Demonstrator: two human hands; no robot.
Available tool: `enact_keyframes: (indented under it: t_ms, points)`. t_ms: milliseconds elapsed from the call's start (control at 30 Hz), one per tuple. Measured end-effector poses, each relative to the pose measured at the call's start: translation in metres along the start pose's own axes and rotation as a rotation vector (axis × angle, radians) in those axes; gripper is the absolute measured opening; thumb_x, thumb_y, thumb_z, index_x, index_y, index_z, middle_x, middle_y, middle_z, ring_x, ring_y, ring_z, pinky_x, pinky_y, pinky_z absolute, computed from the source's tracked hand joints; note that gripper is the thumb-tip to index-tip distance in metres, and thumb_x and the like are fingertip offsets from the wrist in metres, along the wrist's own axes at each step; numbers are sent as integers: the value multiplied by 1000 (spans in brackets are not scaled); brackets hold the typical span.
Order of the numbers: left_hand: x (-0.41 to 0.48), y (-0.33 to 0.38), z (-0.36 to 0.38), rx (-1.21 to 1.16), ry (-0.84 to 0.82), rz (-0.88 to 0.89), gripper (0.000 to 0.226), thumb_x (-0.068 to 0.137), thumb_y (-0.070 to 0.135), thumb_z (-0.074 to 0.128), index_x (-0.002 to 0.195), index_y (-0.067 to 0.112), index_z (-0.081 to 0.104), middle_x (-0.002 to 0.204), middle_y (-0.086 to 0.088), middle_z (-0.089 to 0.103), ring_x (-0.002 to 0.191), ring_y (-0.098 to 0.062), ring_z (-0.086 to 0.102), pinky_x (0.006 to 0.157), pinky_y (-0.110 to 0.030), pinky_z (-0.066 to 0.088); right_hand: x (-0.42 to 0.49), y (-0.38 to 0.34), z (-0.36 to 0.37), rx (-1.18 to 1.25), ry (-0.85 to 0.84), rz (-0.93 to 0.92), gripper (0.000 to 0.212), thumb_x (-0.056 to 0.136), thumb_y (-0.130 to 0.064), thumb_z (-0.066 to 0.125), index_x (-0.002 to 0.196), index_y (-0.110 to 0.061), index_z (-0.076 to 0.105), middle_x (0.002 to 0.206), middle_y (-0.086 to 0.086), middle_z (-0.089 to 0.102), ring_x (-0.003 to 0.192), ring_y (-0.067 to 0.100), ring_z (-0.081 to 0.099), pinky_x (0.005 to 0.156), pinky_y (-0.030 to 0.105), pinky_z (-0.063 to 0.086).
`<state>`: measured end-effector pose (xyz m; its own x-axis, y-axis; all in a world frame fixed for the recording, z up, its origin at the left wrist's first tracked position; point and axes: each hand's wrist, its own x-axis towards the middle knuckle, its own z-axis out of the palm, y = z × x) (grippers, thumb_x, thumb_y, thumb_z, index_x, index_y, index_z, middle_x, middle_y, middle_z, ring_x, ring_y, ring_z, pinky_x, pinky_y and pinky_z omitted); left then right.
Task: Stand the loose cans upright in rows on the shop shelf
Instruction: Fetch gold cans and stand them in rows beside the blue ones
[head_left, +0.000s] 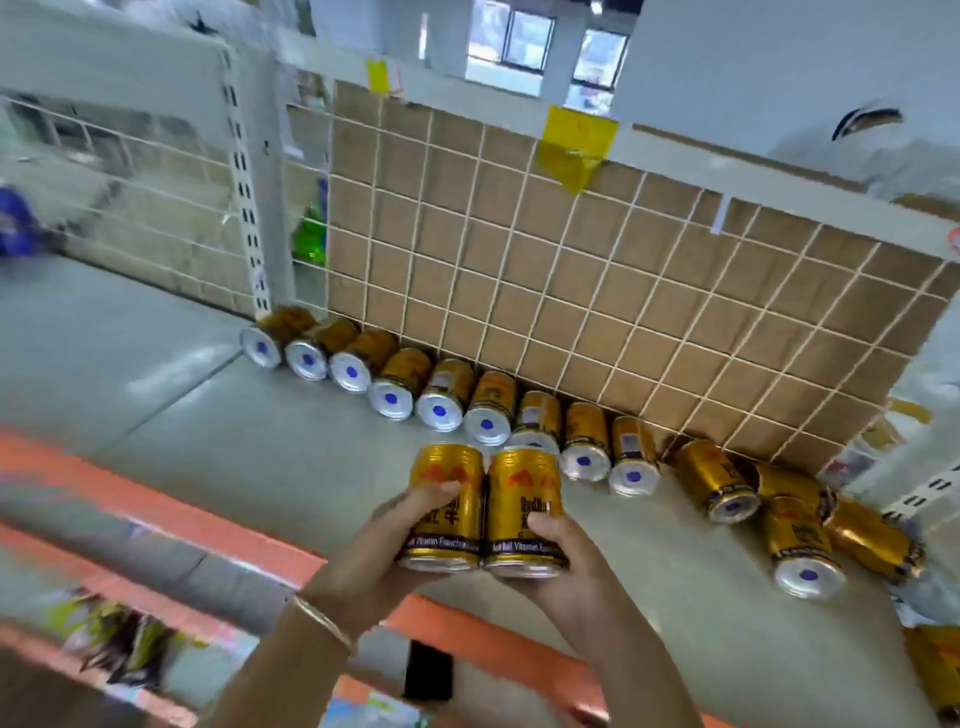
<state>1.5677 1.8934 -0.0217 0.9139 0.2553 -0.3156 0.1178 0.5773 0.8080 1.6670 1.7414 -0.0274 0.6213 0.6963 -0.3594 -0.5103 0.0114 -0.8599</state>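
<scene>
Two gold drink cans are held side by side above the grey shelf (260, 441). My left hand (400, 525) grips the left can (447, 493) and my right hand (561, 551) grips the right can (524, 499). Behind them a row of several gold cans (441, 400) stands along the wire-grid back panel, silver ends with blue dots facing me. At the right, several loose cans (800, 545) lie tumbled on the shelf.
A white wire grid backed with brown cardboard (597, 291) closes the rear of the shelf. A slotted white upright (249, 208) stands at the left. The shelf's front edge is orange (156, 504). A person in white (872, 140) is beyond the panel, upper right.
</scene>
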Motion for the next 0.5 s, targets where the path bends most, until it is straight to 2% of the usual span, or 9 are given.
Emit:
enact_keyframes:
  t_ms: [33,100,133,200,267,333,400,433,500]
  points:
    - [-10,7,-14,-16,17,29,35,61,32,78,89,11,75,87,-15,73,73,-24,69,65,-31,57,3,3,18,7,-26,9,70,52,-29,73,116,-7,57,97,15,71,83,24,70,72,37,55]
    - [-30,19,-41,-30,35,85,36,56,34,77,84,12,75,83,-14,71,71,-23,68,64,-30,56,8,16,51,23,-76,28,61,57,-29,72,112,-6,60,96,17,71,82,26,70,71,38,57]
    - [-41,26,-53,-22,35,104,32,58,33,76,83,12,76,83,-15,71,72,-24,68,66,-31,56,8,21,69,17,-89,44,56,60,-30,72,110,-5,62,98,19,71,85,30,70,75,40,58]
    - [-60,37,-79,-13,68,125,22,65,26,72,78,9,75,77,-15,71,65,-23,68,60,-26,56,12,35,102,-19,-92,56,60,59,-36,73,110,-4,65,108,24,67,98,38,64,95,50,50]
    - [-80,46,-108,-25,152,132,21,60,24,73,73,7,73,68,-14,68,56,-22,65,52,-23,52,15,47,136,-51,-92,50,60,59,-36,72,110,-6,65,110,23,67,102,36,63,100,50,44]
    - [-101,54,-138,-65,205,144,30,55,26,78,78,8,73,79,-20,64,68,-28,63,68,-36,53,19,59,172,-103,-126,49,65,54,-38,72,108,-3,63,95,19,70,87,30,67,86,39,53]
    - [-120,61,-167,-114,237,164,13,65,19,77,75,11,76,86,-21,64,75,-30,63,80,-46,51,23,72,206,-97,-147,52,71,46,-36,71,105,1,60,77,17,68,64,24,66,59,29,55]
    - [-130,66,-180,-137,255,163,10,68,17,73,76,11,77,86,-20,67,73,-29,66,78,-43,53,25,79,221,-91,-154,55,77,43,-36,72,109,3,59,78,18,67,62,24,65,55,29,53]
    - [-146,75,-205,-159,300,152,24,67,14,73,90,5,73,88,-19,70,72,-27,69,66,-36,58,27,89,252,-93,-166,58,87,45,-35,74,120,3,55,89,20,66,73,27,65,64,33,54]
